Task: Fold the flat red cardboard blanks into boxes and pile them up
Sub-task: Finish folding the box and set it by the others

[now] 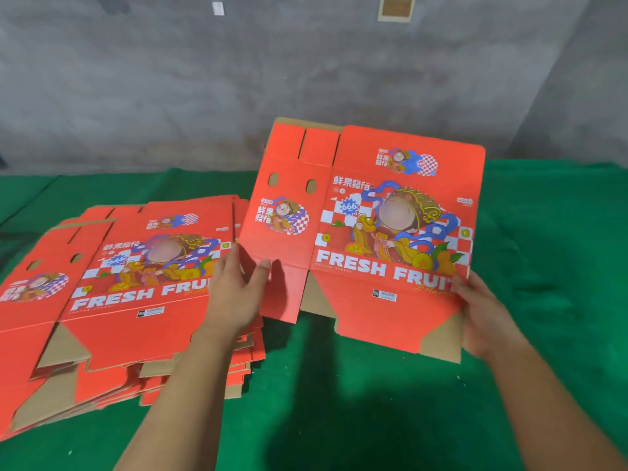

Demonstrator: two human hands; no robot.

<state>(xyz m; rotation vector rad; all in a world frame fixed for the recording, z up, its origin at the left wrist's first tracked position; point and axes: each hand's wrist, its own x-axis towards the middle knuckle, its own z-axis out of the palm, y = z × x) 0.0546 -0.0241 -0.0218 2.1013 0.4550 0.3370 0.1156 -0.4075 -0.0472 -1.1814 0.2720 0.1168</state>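
A flat red cardboard blank (390, 239), printed "FRESH FRUIT" with a cartoon figure, is lifted off the green surface and tilted toward me, right of centre. My left hand (238, 290) pinches its lower left edge, thumb on the printed face. My right hand (482, 311) grips its lower right corner, fingers behind the card. At the left lies a stack of several identical flat blanks (129, 294), printed side up, their brown bottom flaps showing.
A green cloth (373, 402) covers the work surface and runs out to the right. A grey concrete wall (272, 79) stands close behind, with a small brown card piece (396, 8) stuck high on it.
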